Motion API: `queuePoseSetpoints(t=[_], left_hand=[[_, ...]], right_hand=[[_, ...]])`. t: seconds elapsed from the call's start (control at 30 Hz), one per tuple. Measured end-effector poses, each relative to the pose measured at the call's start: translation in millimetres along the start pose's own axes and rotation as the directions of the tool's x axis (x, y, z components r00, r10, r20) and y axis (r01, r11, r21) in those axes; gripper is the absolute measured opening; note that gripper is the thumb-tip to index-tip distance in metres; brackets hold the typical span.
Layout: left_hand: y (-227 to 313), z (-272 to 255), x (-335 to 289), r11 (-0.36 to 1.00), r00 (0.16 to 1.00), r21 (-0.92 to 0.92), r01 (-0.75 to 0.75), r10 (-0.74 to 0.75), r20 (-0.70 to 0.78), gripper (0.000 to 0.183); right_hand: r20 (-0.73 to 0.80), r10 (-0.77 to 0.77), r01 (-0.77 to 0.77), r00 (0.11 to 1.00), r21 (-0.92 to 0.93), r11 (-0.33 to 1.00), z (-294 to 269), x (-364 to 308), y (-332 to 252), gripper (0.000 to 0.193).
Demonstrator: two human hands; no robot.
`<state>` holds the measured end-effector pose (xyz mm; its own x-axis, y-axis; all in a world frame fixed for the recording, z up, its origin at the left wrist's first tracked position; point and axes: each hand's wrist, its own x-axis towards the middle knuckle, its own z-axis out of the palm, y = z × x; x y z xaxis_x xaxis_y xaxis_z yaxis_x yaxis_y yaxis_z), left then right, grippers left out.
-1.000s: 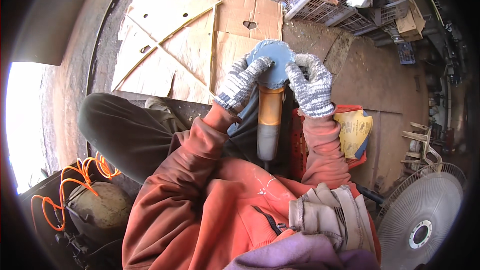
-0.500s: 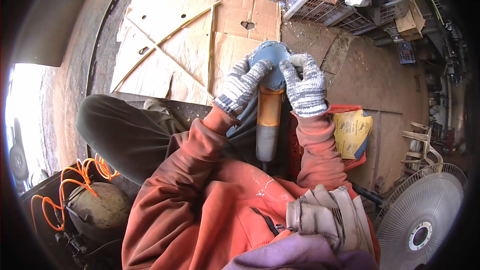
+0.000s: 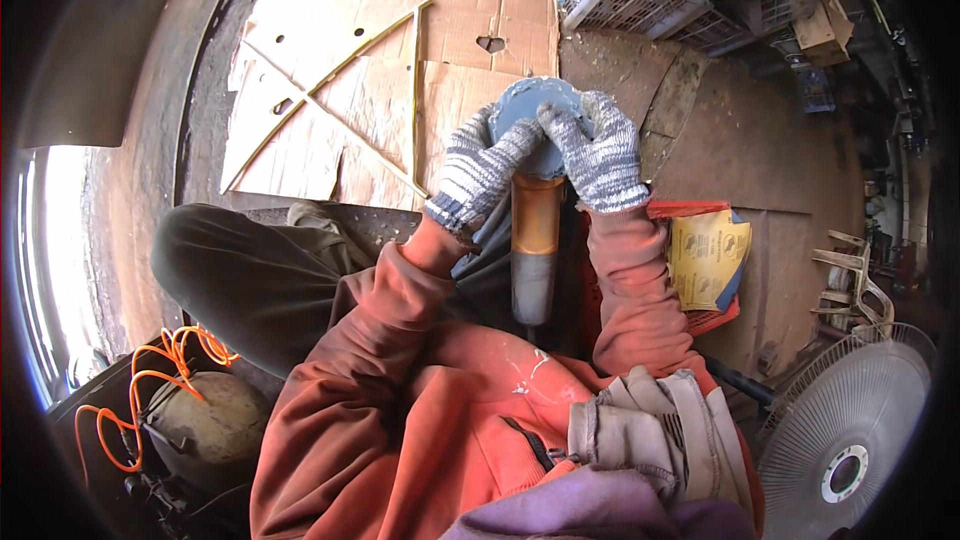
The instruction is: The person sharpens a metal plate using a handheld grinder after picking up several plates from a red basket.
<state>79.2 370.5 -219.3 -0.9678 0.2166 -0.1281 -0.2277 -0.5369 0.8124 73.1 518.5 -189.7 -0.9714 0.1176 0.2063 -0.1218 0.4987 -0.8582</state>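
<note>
A power sander or grinder with an orange-and-grey body [image 3: 535, 225] points away from me between my legs, its round blue-grey disc [image 3: 530, 105] facing up. The disc's edge looks ragged. My left hand [image 3: 475, 165], in a grey-and-white striped knit glove, grips the left side of the disc, thumb on its face. Gloved the same way, my right hand [image 3: 602, 155] has its fingers bent around the right edge, its thumb pressing on the disc face near the middle. Fingers under the disc are hidden.
To the right, a red basket [image 3: 718, 318] holds yellow sandpaper sheets [image 3: 705, 250]. A cardboard sheet [image 3: 370, 85] with thin strips on it lies ahead. Plastic crates [image 3: 640, 5] stand far right, a fan [image 3: 850, 440] near right. An orange coiled hose [image 3: 150, 375] is by my left knee.
My right hand has shifted up and left, its thumb now further in over the disc face. My left hand keeps its hold on the left side. The view has turned slightly.
</note>
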Motion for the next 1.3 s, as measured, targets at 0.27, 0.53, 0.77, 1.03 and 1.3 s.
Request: queuePoseSetpoints(t=[0.27, 0.53, 0.77, 1.03, 1.3], left_hand=[[1, -5, 6, 0.962, 0.996, 0.264, 0.075, -0.059, -0.071, 0.039], [-11, 11, 2, 0.998, 0.998, 0.053, -0.017, 0.013, 0.068, 0.044], [4, 1, 1, 0.951, 0.966, -0.264, 0.161, -0.097, 0.241, 0.049], [-3, 0, 8, 0.995, 0.998, 0.079, 0.053, -0.056, 0.037, 0.036], [5, -3, 10, 0.986, 0.997, 0.153, 0.071, -0.072, 0.001, 0.033]], right_hand=[[-0.262, -0.148, 0.093, 0.954, -0.211, 0.973, 20, -31, 17, 0.021], [0.062, 0.342, -0.347, 0.938, 0.219, 0.912, -12, 3, 17, 0.022], [0.047, 0.186, -0.192, 0.981, 0.246, 0.950, -14, -5, 20, 0.013], [0.034, -0.019, 0.020, 0.999, -0.020, 1.000, -11, 1, 9, 0.016], [-0.262, -0.064, 0.098, 0.963, 0.119, 0.988, 19, -29, 11, 0.018]])
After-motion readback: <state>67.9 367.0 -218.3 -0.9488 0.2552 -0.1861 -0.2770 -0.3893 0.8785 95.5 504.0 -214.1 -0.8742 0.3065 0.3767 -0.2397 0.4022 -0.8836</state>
